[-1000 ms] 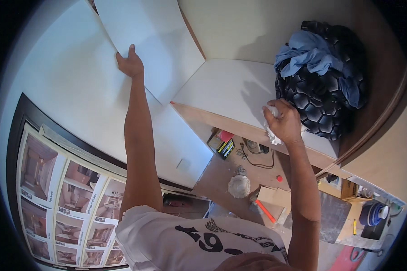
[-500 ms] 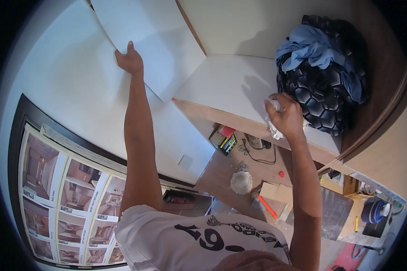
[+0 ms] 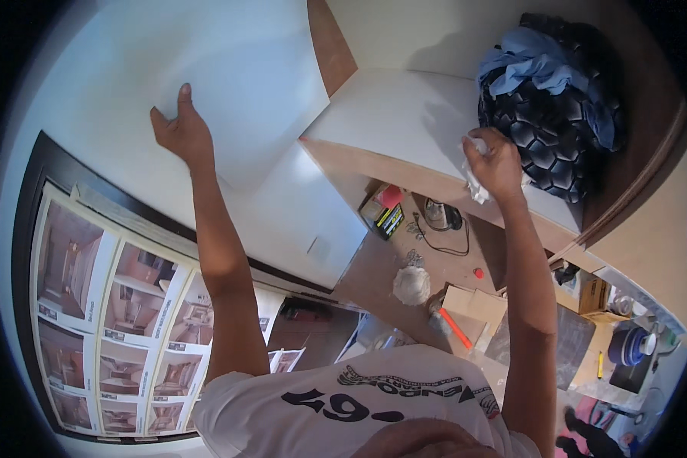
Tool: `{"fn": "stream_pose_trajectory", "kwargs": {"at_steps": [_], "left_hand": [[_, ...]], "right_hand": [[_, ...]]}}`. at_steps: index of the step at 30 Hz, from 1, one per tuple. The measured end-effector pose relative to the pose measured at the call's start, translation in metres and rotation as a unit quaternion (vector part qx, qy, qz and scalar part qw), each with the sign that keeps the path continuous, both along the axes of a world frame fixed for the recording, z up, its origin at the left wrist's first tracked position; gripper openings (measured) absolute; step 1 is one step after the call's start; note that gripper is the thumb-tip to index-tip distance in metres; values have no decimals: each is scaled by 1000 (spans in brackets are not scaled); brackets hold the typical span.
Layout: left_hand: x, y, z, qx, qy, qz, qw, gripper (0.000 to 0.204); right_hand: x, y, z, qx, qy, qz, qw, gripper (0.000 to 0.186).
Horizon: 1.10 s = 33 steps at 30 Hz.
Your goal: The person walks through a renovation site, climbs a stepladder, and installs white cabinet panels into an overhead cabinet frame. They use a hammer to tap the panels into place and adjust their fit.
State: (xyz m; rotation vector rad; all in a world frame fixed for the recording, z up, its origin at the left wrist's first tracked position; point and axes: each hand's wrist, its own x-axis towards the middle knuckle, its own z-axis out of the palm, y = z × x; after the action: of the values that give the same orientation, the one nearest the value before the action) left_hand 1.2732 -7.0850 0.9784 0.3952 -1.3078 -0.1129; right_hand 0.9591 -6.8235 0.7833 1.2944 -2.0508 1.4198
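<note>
white shelf (image 3: 404,126) under right hand (image 3: 496,160) gripping crumpled cloth (image 3: 475,177).

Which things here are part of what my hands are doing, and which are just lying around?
In use: left hand flat on open white cupboard door; right hand pressing crumpled white cloth to white shelf.
Lying about: black honeycomb-pattern bag, blue cloth, cardboard boxes.

Both your arms reach up and away from your body. Your left arm is nearly straight, its wrist bent back, and your left hand (image 3: 177,131) is open and flat, palm pressed forward, fingers together, thumb out to the side. Your right arm rises almost straight too, and your right hand (image 3: 498,162) is curled into a closed grip, knuckles up.
</note>
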Motion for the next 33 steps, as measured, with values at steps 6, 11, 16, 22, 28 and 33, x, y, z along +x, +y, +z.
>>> {"fn": "stream_pose_trajectory", "kwargs": {"at_steps": [6, 11, 16, 22, 28, 33], "left_hand": [[85, 58, -12, -10, -1, 25, 1000, 23], [146, 113, -20, 30, 18, 74, 997, 24], [199, 163, -45, 66, 24, 133, 989, 27], [229, 203, -104, 159, -21, 185, 970, 34], [241, 228, -155, 185, 15, 47, 982, 26], [247, 236, -165, 198, 27, 52, 978, 21]], "right_hand": [[2, -4, -3, 9, 7, -21, 1000, 28], [-1, -5, -9, 24, 0, -32, 999, 32], [9, -5, -5, 62, -13, -42, 997, 33], [-1, -4, -12, 62, 26, -51, 996, 31], [7, -2, -7, 58, 22, -42, 997, 30], [16, 2, 2, 64, -15, -49, 997, 29]]}}
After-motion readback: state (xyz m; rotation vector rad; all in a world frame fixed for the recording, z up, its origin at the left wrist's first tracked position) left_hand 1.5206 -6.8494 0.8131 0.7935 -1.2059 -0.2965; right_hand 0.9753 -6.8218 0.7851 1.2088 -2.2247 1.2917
